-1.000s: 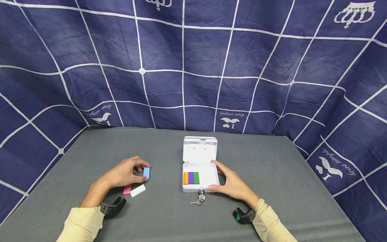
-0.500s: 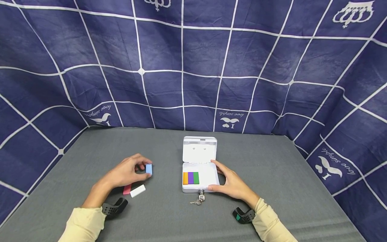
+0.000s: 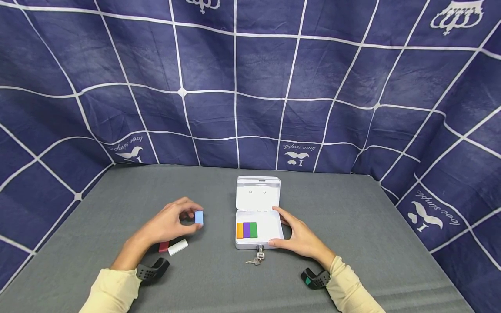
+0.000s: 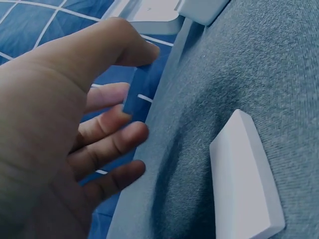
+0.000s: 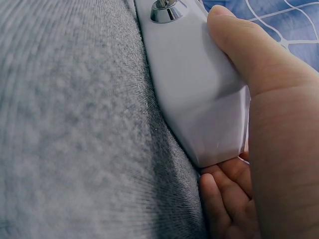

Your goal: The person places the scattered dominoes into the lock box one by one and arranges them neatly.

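Pinched between the thumb and fingertips of my left hand [image 3: 170,224] is a light blue block [image 3: 199,218], held above the table left of the box. In the left wrist view the block [image 4: 133,92] looks dark, with the other fingers loosely bent below it. My right hand [image 3: 299,237] grips the right side of an open white metal box [image 3: 270,224], thumb at the front rim and fingers along the side and back corner. Inside the box, an orange block [image 3: 239,231], a purple block [image 3: 246,230] and a green block [image 3: 253,230] lie side by side at the left.
A white block [image 3: 178,247] and a red block [image 3: 163,247], partly behind the left wrist, lie on the grey table [image 3: 219,278]. Keys [image 3: 255,261] hang from the box's front lock. The raised lid [image 3: 258,193] stands behind. A blue curtain [image 3: 266,117] backs the table.
My left hand has lifted the blue block and carried it to the right, towards the box. The right hand keeps its grip on the box without visible movement.
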Tool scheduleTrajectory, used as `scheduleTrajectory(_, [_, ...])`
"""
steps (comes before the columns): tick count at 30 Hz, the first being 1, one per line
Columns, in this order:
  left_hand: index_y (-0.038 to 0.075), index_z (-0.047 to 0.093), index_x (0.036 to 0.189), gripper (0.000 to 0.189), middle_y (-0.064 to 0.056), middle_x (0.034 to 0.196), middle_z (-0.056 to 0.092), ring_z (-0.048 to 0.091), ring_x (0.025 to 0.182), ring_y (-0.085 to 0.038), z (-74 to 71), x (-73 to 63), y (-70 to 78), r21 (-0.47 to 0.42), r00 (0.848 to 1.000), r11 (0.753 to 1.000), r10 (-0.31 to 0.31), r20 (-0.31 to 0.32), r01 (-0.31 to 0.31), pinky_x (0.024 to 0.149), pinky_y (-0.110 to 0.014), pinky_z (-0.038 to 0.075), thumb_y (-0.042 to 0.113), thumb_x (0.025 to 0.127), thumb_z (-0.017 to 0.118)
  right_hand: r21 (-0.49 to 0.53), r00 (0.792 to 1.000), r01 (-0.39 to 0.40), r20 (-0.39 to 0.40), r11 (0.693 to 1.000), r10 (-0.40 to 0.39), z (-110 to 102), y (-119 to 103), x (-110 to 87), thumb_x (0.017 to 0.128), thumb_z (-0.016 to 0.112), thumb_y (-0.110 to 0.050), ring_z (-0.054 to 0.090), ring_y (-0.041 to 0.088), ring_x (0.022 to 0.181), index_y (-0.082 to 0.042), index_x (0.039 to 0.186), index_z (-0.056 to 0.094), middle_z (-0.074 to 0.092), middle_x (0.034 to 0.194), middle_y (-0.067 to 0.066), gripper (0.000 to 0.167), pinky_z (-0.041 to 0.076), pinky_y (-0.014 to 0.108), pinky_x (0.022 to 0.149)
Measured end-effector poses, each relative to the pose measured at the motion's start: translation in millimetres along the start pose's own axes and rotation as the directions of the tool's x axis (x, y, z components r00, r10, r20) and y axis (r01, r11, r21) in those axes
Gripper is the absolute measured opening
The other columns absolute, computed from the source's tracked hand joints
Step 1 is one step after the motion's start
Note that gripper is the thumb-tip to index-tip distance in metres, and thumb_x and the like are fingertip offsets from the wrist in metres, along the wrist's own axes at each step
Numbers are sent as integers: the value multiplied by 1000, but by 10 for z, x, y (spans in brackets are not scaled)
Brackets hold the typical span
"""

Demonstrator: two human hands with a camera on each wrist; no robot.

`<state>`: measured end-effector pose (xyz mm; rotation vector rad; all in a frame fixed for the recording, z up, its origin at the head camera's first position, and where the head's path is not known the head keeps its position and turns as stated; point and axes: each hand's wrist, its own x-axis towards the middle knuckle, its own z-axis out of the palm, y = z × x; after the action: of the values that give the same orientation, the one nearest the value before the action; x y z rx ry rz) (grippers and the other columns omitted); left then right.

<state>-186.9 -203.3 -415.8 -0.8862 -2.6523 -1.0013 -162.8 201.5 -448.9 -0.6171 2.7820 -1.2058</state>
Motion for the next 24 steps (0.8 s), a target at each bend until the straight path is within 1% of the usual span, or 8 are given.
scheduleTrajectory(6, [5, 74, 116, 40, 6, 100, 63, 63, 88, -13, 40, 27, 12, -15, 999, 1000, 17, -39, -18, 78, -32, 55, 16, 80, 86, -10, 1000, 7, -7, 1000, -7, 4, 3, -3, 79, 87, -49, 56, 25, 137, -24, 160, 38, 47, 158, 10, 98, 42, 50, 114])
scheduleTrajectory(10, [5, 74, 118, 41, 5, 105, 64, 62, 89, -11, 62, 38, 37, -19, 998, 1000, 9, -58, -11, 79, -32, 55, 15, 80, 86, -9, 1000, 7, -6, 1000, -7, 6, 5, -7, 80, 87, -49, 56, 25, 136, -24, 160, 38, 47, 158, 10, 98, 42, 50, 114])
scheduleTrajectory(15, [8, 75, 120, 41, 6, 107, 63, 61, 88, -9, 85, 49, 97, -11, 997, 1000, -4, -82, 3, 78, -32, 54, 18, 81, 86, -4, 1000, 6, 0, 1000, -6, 8, 4, -6, 80, 87, -48, 56, 25, 137, -23, 160, 37, 47, 158, 10, 98, 42, 49, 114])
scheduleTrajectory(20, [11, 75, 119, 40, 6, 106, 63, 62, 87, -13, 93, 78, 155, -12, 995, 1000, 11, -98, -12, 76, -35, 55, 18, 81, 87, -6, 1000, -3, -2, 1000, 3, 4, -5, -2, 79, 87, -48, 55, 25, 137, -23, 160, 37, 47, 158, 9, 98, 42, 49, 114])
scheduleTrajectory(24, [13, 76, 117, 40, 6, 105, 64, 62, 86, -13, 85, 101, 173, -11, 994, 1000, 21, -105, -23, 75, -34, 54, 17, 80, 87, -16, 1000, -2, -12, 1000, 2, 0, -11, -9, 79, 87, -48, 56, 25, 136, -23, 160, 38, 48, 157, 11, 98, 43, 49, 114])
